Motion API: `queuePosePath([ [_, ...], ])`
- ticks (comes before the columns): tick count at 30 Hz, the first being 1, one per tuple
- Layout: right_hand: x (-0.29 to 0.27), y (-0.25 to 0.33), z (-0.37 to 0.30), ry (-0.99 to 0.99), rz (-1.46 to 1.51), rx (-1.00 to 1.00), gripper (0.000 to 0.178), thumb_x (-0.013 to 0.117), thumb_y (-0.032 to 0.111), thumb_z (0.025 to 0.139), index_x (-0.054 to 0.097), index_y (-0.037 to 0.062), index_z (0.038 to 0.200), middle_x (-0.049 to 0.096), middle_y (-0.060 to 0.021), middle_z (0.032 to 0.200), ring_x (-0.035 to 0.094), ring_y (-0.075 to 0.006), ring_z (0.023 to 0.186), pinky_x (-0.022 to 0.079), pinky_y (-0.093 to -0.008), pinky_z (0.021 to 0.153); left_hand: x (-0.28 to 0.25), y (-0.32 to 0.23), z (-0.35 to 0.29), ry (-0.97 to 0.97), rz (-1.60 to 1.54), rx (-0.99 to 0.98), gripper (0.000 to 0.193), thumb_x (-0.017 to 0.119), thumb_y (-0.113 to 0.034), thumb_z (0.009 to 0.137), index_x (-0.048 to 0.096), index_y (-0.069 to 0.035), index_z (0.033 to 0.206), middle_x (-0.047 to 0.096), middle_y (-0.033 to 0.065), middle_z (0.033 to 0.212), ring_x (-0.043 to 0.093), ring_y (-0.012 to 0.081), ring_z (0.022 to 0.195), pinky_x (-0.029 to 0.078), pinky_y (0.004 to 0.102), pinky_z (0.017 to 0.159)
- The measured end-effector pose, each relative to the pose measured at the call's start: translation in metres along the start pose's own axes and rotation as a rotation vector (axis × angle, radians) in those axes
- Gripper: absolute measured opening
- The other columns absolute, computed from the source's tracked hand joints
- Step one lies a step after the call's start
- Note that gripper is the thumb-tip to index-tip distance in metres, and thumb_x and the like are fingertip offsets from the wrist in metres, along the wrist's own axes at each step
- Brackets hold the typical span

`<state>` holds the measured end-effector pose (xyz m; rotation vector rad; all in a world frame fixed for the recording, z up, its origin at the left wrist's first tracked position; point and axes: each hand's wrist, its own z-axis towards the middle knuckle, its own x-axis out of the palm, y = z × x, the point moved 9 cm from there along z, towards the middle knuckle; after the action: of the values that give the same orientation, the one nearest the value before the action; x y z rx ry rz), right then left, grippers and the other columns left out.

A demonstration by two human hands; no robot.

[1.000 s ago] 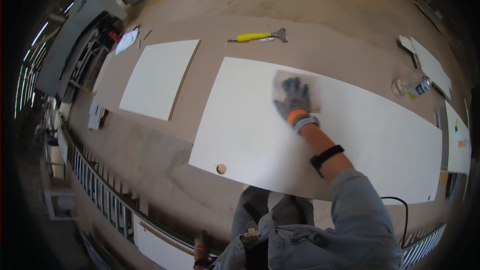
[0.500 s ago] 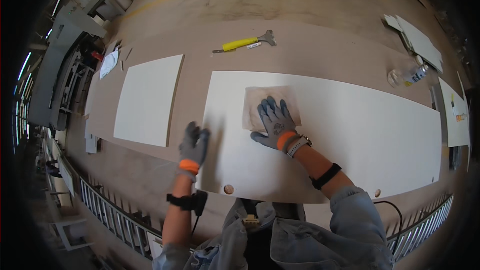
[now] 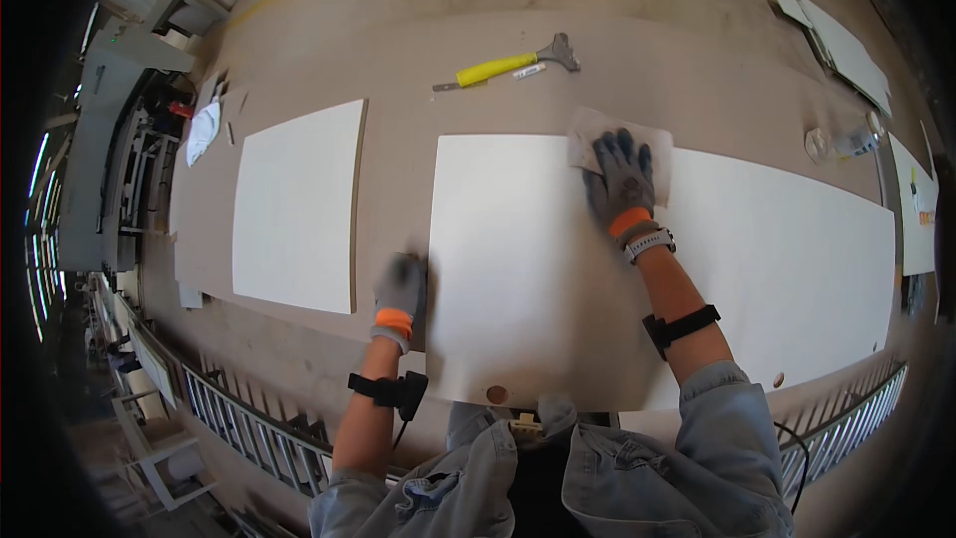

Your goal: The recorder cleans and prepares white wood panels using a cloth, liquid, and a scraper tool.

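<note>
A large white panel (image 3: 528, 269) lies in front of me, with a round hole (image 3: 497, 396) near its near left corner. My right hand (image 3: 621, 174), in a grey glove with an orange cuff, presses a thin pale cloth (image 3: 590, 130) against the panel's far edge. Its fingers are stretched out over the cloth, part of which reaches past that edge. Beside the panel's left edge is my left hand (image 3: 400, 284), gloved the same way. Motion smears its fingers, and whether it touches the edge I cannot tell.
A smaller white panel (image 3: 299, 204) lies to the left on the brown table surface (image 3: 398, 110). Beyond the large panel is a yellow-handled scraper (image 3: 498, 68). A clear bottle (image 3: 844, 139) lies at the right, near stacked white boards (image 3: 844, 50). Metal roller racks (image 3: 249, 421) run along the near side.
My right hand has slid the cloth away from me and to the right, from the panel's middle to its far edge. My left hand stays beside the left edge, now blurred.
</note>
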<state>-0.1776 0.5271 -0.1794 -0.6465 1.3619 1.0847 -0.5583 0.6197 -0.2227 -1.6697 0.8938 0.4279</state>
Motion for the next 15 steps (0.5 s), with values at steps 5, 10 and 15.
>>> queuePosePath([
  [5,0.033,0.143,-0.005,0.117,0.224,-0.358,0.046,0.062,0.025,0.08,0.054,0.012,0.123,0.049,-0.0117,0.132,0.034,-0.0292,0.132,0.02,-0.0493,0.111,0.018,0.021,0.016,0.244,-0.397,-0.232,0.015,0.056,-0.022,0.091,0.06,-0.008,0.097,0.061,0.0039,0.076,0.059,0.0158,0.063,0.051,0.0298,0.055],
  [10,0.025,0.251,-0.085,0.139,0.394,-0.61,0.047,0.059,0.034,0.079,0.055,0.012,0.121,0.052,-0.0092,0.127,0.039,-0.0271,0.128,0.021,-0.0454,0.111,-0.007,0.027,-0.002,0.496,-0.903,-0.339,0.019,0.053,-0.017,0.092,0.055,-0.002,0.105,0.064,0.014,0.09,0.066,0.0263,0.076,0.058,0.0369,0.067],
  [15,0.009,0.247,-0.166,0.331,0.528,-0.486,0.049,0.062,0.03,0.076,0.054,0.0051,0.117,0.054,-0.0121,0.123,0.037,-0.0304,0.13,0.017,-0.0491,0.114,-0.037,0.044,-0.017,0.573,-0.919,-0.352,0.021,0.055,-0.019,0.093,0.055,0.0,0.104,0.064,0.0155,0.088,0.067,0.0276,0.076,0.058,0.0348,0.064],
])
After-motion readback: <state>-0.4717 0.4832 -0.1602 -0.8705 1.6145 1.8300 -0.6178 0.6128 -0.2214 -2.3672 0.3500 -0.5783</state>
